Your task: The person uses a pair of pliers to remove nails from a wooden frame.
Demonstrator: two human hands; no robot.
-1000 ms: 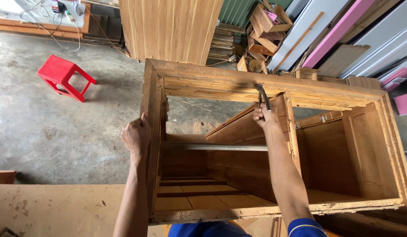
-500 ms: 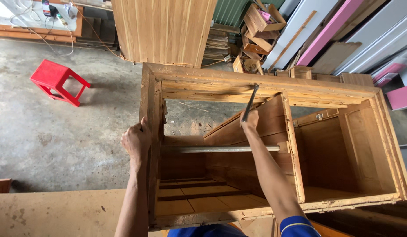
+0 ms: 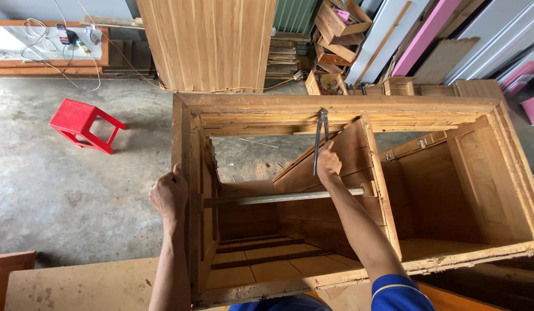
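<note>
Far left, on the concrete floor point(image 3: 59, 196): a red plastic stool point(image 3: 82, 124), well apart from everything else. Behind it, along the wall, a white board with loose cables point(image 3: 48, 46).

Next, the left hand point(image 3: 170, 196): fingers curled over the outer left side panel of a big wooden cabinet point(image 3: 342, 106), gripping the panel edge, nothing else in it. Cabinet lying open toward the camera, backless in the left bay, floor visible through the gap. Inside that bay, a metal rail point(image 3: 278, 197) running across from the left panel to the middle divider point(image 3: 373, 173), with flat slats lower down.

Behind the cabinet, upright: a wide panel of pale wood planks point(image 3: 206, 43).

Centre: the right hand point(image 3: 328, 163), closed in a fist around the lower handles of a pair of metal pincers point(image 3: 320, 135). Pincers held upright, head touching the inner top rail of the cabinet, just beside the slanted divider board.

Right: an empty second bay, with small metal hinges point(image 3: 421, 143) on its far wall.

Far right and behind: stacked wooden drawers point(image 3: 339, 23), leaning white and pink boards point(image 3: 422, 37).
</note>
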